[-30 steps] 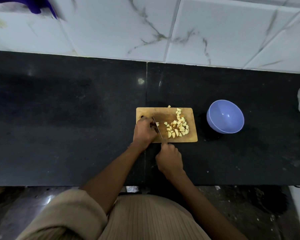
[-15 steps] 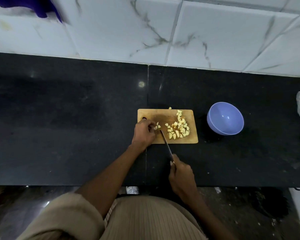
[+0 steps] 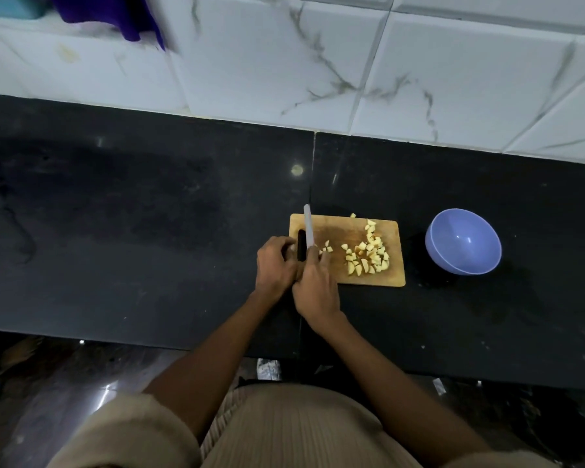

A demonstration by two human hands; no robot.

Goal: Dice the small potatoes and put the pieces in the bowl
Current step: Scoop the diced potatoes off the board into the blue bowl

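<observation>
A small wooden cutting board [image 3: 352,275] lies on the black counter. A heap of diced potato pieces [image 3: 368,256] covers its right half, and two or three loose dice [image 3: 326,248] lie near the middle. My left hand [image 3: 274,265] is curled at the board's left end over a potato piece that is mostly hidden under its fingers. My right hand [image 3: 314,287] grips the knife [image 3: 307,228], whose pale blade points away from me, right beside the left fingers. The empty lilac bowl [image 3: 463,243] stands to the right of the board, apart from it.
The black stone counter [image 3: 149,231] stretches wide to the left and right of the board. White marble-look tiles [image 3: 419,79] form the wall behind it. A purple cloth [image 3: 115,15] hangs at the top left. The counter's front edge is close to my body.
My right hand has come forward from the counter's front edge to the board, swinging the knife so the blade now points away beside my left fingers. The left hand has stayed put.
</observation>
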